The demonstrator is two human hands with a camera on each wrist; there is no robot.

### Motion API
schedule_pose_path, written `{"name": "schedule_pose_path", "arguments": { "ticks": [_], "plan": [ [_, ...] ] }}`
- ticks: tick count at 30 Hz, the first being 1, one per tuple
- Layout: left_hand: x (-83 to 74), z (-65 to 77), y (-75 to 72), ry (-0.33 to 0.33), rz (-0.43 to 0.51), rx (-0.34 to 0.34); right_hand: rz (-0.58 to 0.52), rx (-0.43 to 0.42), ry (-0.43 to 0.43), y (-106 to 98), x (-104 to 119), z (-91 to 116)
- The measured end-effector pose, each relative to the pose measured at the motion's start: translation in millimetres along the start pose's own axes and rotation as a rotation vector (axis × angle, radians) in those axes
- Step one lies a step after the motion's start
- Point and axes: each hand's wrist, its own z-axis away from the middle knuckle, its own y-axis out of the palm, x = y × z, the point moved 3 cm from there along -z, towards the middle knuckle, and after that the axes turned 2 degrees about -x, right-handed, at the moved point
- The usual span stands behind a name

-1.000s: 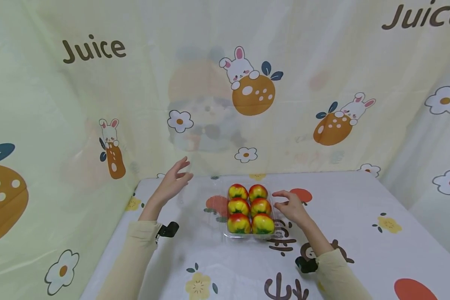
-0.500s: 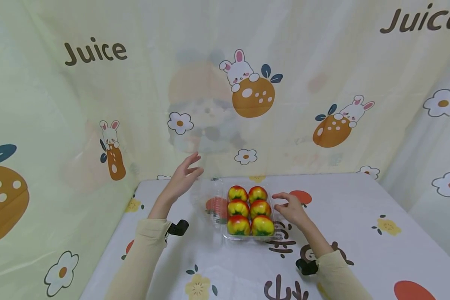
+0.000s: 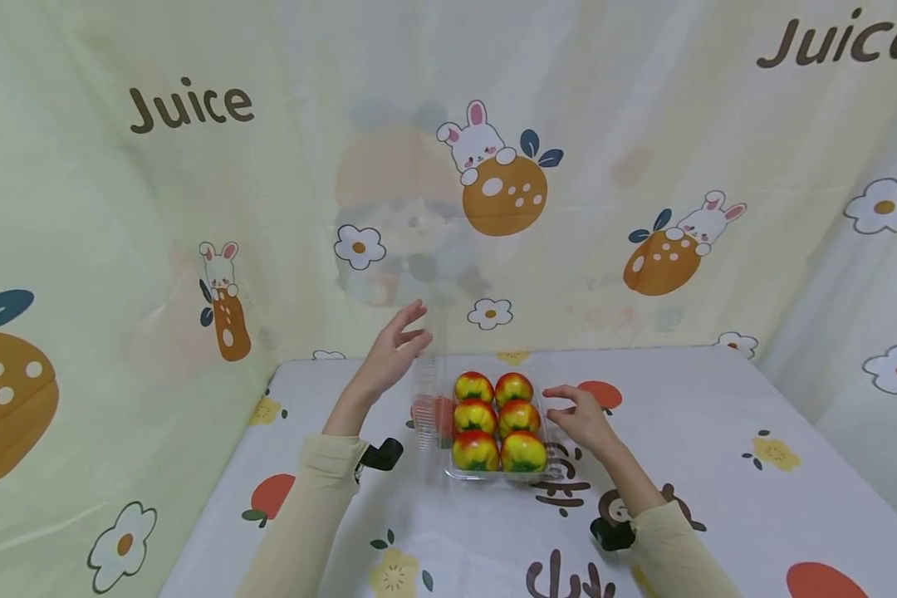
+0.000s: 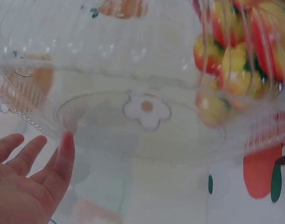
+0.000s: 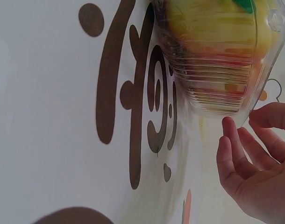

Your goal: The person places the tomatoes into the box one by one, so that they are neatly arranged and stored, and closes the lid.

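A clear plastic fruit box [image 3: 497, 476] holds several red-and-yellow fruits [image 3: 476, 449], which look like persimmons, in two columns. Its hinged clear lid [image 4: 147, 79] is raised at a steep tilt on the left side. My left hand [image 3: 390, 357] is behind the lid's outer edge; in the left wrist view its fingertips touch the plastic, thumb and fingers spread apart. At the box's right side is my right hand [image 3: 579, 418], fingers bent slightly with a gap between thumb and index. The right wrist view shows its fingertips at the clear rim [image 5: 269, 77].
Under the box lies a white printed tablecloth [image 3: 688, 432] with fruit, flower and lettering prints. Pale curtains [image 3: 613, 124] with rabbit and orange prints hang behind and on both sides. Each wrist carries a small black camera [image 3: 383, 455].
My left hand has moved right toward the box, and the lid has swung up from low on the left to a steeper angle. The right hand and the fruits have stayed in place.
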Motion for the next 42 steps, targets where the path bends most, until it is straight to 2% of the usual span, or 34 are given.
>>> {"name": "schedule_pose_path", "arguments": {
  "ticks": [5,11,19,26,32,35,39,42],
  "plan": [
    [-0.4,-4.1,17.4,0.008,0.075,-0.005,-0.014,-0.003,0.000,-2,-1,2],
    [-0.7,-6.6,30.8,0.038,0.174,-0.005,-0.054,0.004,-0.027,-3,-2,1],
    [3.9,-4.3,45.3,0.049,0.207,0.011,-0.073,0.010,-0.040,-6,-5,3],
    [11.8,-1.0,59.6,0.033,0.192,0.023,-0.095,-0.028,-0.033,-7,-4,5],
    [19.6,4.5,73.5,-0.004,0.174,0.066,-0.119,-0.001,-0.036,-9,-7,9],
    [15.4,9.0,79.3,-0.013,0.152,0.093,-0.124,0.009,-0.042,-9,-9,11],
    [19.7,12.2,87.5,-0.026,0.112,0.074,-0.127,0.012,-0.027,-9,-11,14],
    [29.8,12.9,93.4,-0.034,0.077,0.053,-0.131,0.010,-0.018,-9,-12,16]
  ]
}}
